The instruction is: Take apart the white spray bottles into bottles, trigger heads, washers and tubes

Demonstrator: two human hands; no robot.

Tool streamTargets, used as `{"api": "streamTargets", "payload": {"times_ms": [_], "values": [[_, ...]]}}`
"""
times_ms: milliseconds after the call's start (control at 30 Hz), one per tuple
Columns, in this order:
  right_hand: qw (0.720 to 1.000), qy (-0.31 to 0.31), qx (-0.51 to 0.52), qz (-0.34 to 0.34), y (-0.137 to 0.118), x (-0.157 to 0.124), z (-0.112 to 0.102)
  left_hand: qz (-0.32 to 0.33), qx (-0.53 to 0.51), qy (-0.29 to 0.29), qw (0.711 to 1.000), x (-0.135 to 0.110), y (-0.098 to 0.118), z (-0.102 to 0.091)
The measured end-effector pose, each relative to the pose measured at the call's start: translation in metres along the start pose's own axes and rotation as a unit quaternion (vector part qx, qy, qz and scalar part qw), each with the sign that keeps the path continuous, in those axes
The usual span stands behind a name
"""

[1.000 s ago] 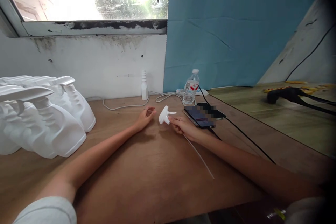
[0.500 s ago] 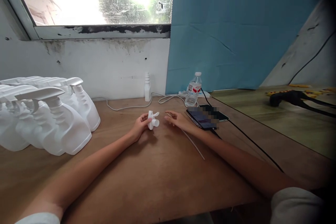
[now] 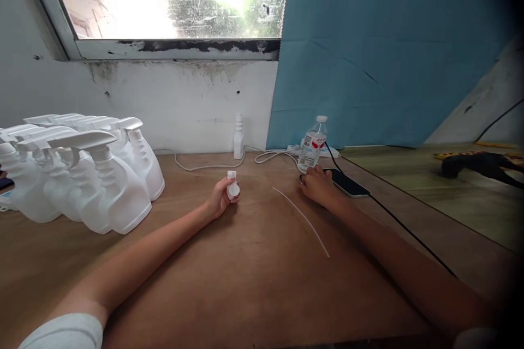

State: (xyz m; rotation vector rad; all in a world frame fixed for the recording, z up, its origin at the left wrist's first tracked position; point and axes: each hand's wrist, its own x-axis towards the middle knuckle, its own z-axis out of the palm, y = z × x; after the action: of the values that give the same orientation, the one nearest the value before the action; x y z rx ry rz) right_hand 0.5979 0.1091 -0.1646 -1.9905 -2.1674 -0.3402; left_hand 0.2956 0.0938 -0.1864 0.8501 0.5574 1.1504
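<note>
My left hand rests on the wooden table with its fingers closed round a small white trigger sprayer head. A thin white dip tube lies loose on the table between my hands. My right hand lies farther right, fingers curled on the near end of a dark phone, just in front of a clear water bottle.
Several white spray bottles stand grouped at the left. A small white bottle stands by the wall, with a white cable and a black cable on the table. A blue sheet hangs behind.
The sprayer head passed from my right hand to my left. My right hand let the dip tube drop and moved right onto the phone. The view shifted left.
</note>
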Motion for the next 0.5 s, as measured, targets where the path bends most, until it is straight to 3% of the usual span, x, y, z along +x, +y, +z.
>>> {"api": "streamTargets", "payload": {"times_ms": [233,500], "values": [[1.0,-0.008,-0.025,-0.011,-0.009,-0.001,0.005,0.003,0.008,-0.008,1.0,-0.002,0.001,0.0],[0.984,0.091,0.087,-0.123,-0.033,-0.007,-0.016,-0.005,0.033,-0.004,0.999,0.0,-0.001,0.0]]}}
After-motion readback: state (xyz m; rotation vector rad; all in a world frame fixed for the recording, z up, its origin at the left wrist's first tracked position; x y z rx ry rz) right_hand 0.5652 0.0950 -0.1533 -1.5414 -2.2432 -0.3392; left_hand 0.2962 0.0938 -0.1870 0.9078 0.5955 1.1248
